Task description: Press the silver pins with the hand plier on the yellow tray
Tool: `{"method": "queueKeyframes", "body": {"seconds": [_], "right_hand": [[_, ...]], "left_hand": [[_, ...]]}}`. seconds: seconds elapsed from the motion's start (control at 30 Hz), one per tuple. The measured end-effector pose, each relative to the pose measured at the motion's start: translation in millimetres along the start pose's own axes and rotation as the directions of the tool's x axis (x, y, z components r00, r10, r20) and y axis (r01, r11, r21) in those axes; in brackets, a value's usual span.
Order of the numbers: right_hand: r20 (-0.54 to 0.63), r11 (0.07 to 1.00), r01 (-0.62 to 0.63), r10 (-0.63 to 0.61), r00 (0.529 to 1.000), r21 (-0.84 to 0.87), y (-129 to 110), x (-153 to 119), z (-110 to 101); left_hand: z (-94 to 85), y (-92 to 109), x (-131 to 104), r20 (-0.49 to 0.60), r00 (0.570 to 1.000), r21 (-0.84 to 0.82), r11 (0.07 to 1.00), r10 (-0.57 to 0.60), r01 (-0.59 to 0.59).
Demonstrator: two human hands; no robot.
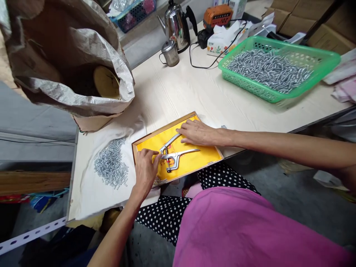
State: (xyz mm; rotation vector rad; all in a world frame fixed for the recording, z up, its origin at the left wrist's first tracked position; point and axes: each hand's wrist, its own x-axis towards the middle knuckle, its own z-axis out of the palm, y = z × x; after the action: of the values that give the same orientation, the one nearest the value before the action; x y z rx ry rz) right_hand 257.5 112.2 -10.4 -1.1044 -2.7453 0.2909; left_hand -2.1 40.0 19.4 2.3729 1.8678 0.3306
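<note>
Silvery hand pliers (175, 158) with a coil spring and two long handles lie in a shallow wooden tray (147, 135) lined in yellow. My left hand (145, 168) is at the jaw end, thumb and forefinger brought together beside the jaws. Whatever is between those fingertips is too small to make out. Palm down, my right hand (197, 132) lies over the end of the upper handle, its fingers stretched out to the left. The lower handle is free of both hands. A few small metal pieces (159, 181) sit in the tray's near left corner.
Left of the tray, a pile of small metal pins (112, 163) lies on white cloth (89, 193). An open paper sack (105, 107) stands behind it. A green basket (267, 94) of similar pins, a kettle (178, 27), a metal cup (170, 55) and an orange battery (217, 16) stand farther back.
</note>
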Motion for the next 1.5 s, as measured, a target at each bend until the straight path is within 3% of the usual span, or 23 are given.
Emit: {"method": "queueKeyframes", "body": {"seconds": [0.1, 0.23, 0.3, 0.37, 0.43, 0.5, 0.6, 0.77, 0.9, 1.0, 1.07, 1.17, 1.3, 1.4, 1.5], "right_hand": [[0.031, 0.998, -0.037, 0.038, 0.999, -0.057, -1, 6, 4], [0.031, 0.992, -0.030, 0.034, 0.999, -0.122, -5, 14, 10], [0.014, 0.989, -0.029, 0.031, 0.999, -0.143, -4, 16, 13], [0.001, 0.987, -0.033, 0.033, 0.999, -0.156, -2, 17, 16], [-0.022, 0.985, -0.035, 0.032, 0.999, -0.167, -2, 17, 18], [-0.040, 0.984, -0.029, 0.023, 0.999, -0.175, -3, 16, 20], [-0.039, 0.983, -0.016, 0.009, 0.999, -0.184, -5, 15, 22], [-0.030, 0.980, 0.008, -0.014, 0.999, -0.199, -5, 17, 24], [-0.030, 0.980, 0.025, -0.031, 0.999, -0.195, -6, 18, 25], [-0.012, 0.981, 0.022, -0.025, 1.000, -0.191, -7, 18, 24], [-0.003, 0.983, 0.016, -0.017, 1.000, -0.184, -8, 17, 23], [-0.009, 0.987, 0.011, -0.013, 1.000, -0.161, -9, 17, 23], [-0.015, 0.987, 0.005, -0.008, 1.000, -0.158, -10, 17, 25], [-0.014, 0.986, -0.004, 0.002, 1.000, -0.167, -11, 17, 26], [-0.012, 0.983, -0.017, 0.015, 1.000, -0.180, -12, 17, 27]], "left_hand": [[2.7, -14, -14, 0.131, 0.991, 0.032, 0.999, 0.006, -0.010], [3.2, -19, -25, 0.167, 0.986, 0.198, 0.980, 0.002, -0.036], [-3.5, -15, -29, 0.159, 0.985, 0.319, 0.948, -0.066, 0.012], [-10.9, -6, -30, 0.152, 0.974, 0.331, 0.937, -0.167, 0.109], [-14.4, 8, -28, 0.204, 0.937, 0.231, 0.944, -0.285, 0.237], [-12.0, 22, -21, 0.328, 0.863, 0.110, 0.923, -0.384, 0.369], [-3.1, 33, -7, 0.497, 0.757, -0.010, 0.869, -0.424, 0.494], [-3.6, 20, 2, 0.558, 0.711, -0.046, 0.840, -0.427, 0.540], [-9.0, 12, -6, 0.511, 0.743, -0.066, 0.842, -0.433, 0.536], [-10.8, 3, -13, 0.445, 0.741, -0.163, 0.768, -0.503, 0.620], [-16.9, -10, -19, 0.346, 0.755, -0.164, 0.756, -0.557, 0.633], [-34.9, -41, -27, 0.165, 0.787, 0.021, 0.800, -0.594, 0.599], [-51.3, -87, -27, 0.019, 0.709, 0.276, 0.685, -0.705, 0.674], [-45.9, -112, -19, 0.016, 0.640, 0.312, 0.612, -0.768, 0.727], [-36.7, -126, -14, 0.042, 0.614, 0.299, 0.596, -0.789, 0.745]]}}
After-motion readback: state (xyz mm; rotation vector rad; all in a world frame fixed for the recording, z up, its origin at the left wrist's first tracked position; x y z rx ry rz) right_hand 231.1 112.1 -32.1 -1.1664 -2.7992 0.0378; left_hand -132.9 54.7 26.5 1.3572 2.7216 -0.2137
